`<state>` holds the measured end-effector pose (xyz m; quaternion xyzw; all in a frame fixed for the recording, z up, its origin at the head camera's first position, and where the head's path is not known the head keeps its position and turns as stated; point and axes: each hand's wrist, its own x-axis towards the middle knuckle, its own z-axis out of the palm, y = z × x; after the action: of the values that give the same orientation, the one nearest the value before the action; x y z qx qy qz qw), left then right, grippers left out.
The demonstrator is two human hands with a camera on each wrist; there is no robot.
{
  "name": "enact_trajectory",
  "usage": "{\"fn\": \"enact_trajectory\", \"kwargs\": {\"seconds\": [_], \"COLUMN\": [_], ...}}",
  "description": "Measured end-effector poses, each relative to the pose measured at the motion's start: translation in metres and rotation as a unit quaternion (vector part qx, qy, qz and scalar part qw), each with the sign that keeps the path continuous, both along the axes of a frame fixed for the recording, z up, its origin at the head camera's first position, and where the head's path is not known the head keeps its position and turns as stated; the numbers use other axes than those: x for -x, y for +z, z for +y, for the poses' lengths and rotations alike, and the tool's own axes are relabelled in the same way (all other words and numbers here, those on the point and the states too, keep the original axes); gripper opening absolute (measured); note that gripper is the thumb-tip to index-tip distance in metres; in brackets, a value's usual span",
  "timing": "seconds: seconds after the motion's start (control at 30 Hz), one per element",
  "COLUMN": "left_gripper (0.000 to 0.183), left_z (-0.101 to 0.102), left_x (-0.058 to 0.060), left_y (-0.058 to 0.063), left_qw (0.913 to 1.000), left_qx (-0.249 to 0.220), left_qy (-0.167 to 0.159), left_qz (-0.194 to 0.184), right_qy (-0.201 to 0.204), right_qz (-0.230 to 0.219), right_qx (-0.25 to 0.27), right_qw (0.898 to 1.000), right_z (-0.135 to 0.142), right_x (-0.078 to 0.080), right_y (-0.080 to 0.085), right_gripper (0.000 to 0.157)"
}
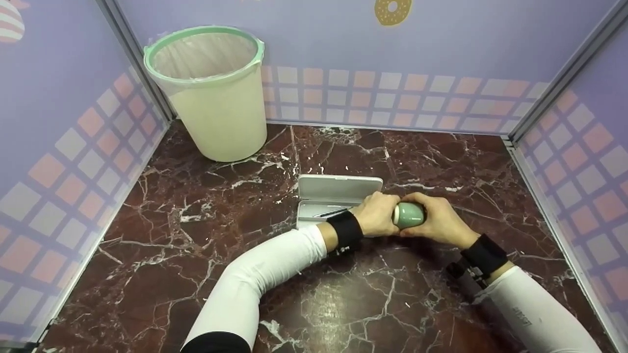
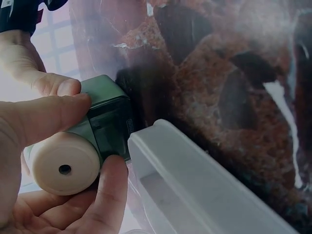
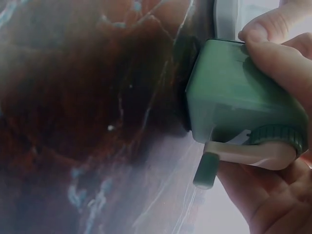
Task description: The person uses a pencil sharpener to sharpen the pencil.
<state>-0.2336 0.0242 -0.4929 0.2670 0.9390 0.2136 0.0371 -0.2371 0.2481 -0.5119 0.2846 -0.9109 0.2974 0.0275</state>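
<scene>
Both hands hold a green hand-crank pencil sharpener [image 1: 411, 214] low over the table. My left hand [image 1: 379, 214] grips it around the cream front, where a dark round hole shows in the left wrist view. From the other side my right hand [image 1: 441, 220] curls its thumb and fingers about the body. In the right wrist view the cream crank [image 3: 253, 155] with its green knob [image 3: 206, 170] points downward beside the right fingers. Close by the left hand lies a white pencil case [image 1: 340, 187], its lid raised, with a dark slim pen or pencil [image 1: 329, 213] inside.
At the back left stands a pale bin [image 1: 226, 117] with a green rim and a clear liner. Purple panels [image 1: 324, 44] with checked patterns enclose the dark red marbled tabletop [image 1: 162, 274] on the left, back and right.
</scene>
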Motion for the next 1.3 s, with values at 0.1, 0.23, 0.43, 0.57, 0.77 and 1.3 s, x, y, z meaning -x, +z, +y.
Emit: {"fn": "enact_trajectory", "kwargs": {"seconds": [0.1,0.23,0.43,0.57,0.77,1.3], "left_gripper": [0.047,0.047,0.049,0.058,0.068,0.069], "left_z": [0.001,0.002,-0.003,-0.015,-0.053,-0.232], "left_x": [0.000,-0.001,-0.005,-0.008,-0.014,-0.016], "left_y": [0.000,-0.003,-0.002,0.008,0.030,0.065], "left_qw": [1.0000,0.9999,0.9993,0.9993,0.9977,0.9669], "left_qx": [0.000,0.003,0.019,-0.004,-0.064,-0.109], "left_qy": [0.007,0.012,0.008,0.006,0.020,0.199], "left_qz": [0.002,0.006,0.032,0.037,0.011,0.117], "right_qy": [0.001,0.000,-0.001,0.002,0.009,-0.077], "right_qz": [0.004,0.010,0.000,-0.002,-0.013,-0.005], "right_qx": [-0.002,-0.009,-0.017,-0.015,0.000,-0.035], "right_qw": [1.000,1.000,1.000,1.000,1.000,0.996], "right_z": [0.000,0.000,-0.003,-0.003,0.002,0.035], "right_x": [0.000,0.001,0.001,0.001,-0.003,-0.011], "right_y": [0.000,-0.001,-0.001,0.001,0.011,0.069], "right_gripper": [0.077,0.076,0.074,0.071,0.063,0.047]}}
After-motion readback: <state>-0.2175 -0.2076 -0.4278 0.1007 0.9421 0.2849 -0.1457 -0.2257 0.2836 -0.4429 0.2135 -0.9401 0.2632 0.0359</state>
